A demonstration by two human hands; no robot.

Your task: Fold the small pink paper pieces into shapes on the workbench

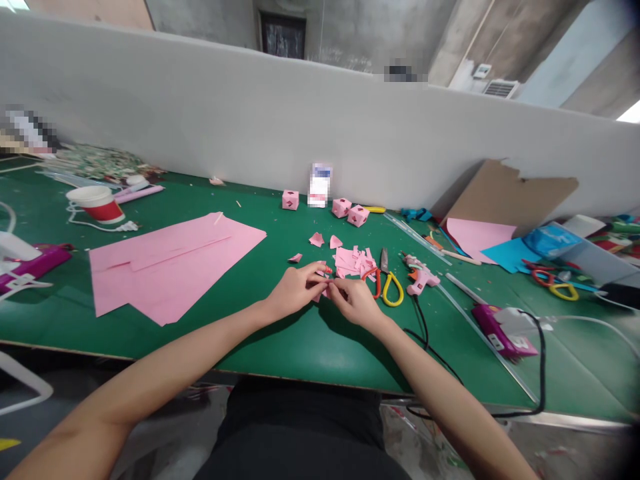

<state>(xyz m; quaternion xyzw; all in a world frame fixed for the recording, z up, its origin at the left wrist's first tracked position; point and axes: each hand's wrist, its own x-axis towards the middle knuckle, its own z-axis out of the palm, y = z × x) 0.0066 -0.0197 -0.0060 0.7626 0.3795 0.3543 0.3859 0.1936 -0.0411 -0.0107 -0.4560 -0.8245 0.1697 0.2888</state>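
Note:
My left hand [297, 291] and my right hand [355, 303] meet over the near middle of the green table, fingertips pinched together. Between them is a small piece of pink paper [327, 283], mostly hidden by the fingers. Just beyond lies a pile of pink paper strips [353, 261], with a few curled pink pieces [316, 239] behind it. Scissors [385, 280] with one red and one yellow handle lie right of my right hand. A pink glue gun [423, 277] rests farther right. Three pink paper cubes [291, 200] with dark cutouts stand near the partition.
Large pink paper sheets [175, 267] cover the left of the table. A paper cup [96, 203] and a purple power strip [35, 267] are farther left. On the right are another power strip [503, 332], a black cable, clear glue sticks [417, 237] and cardboard [505, 200].

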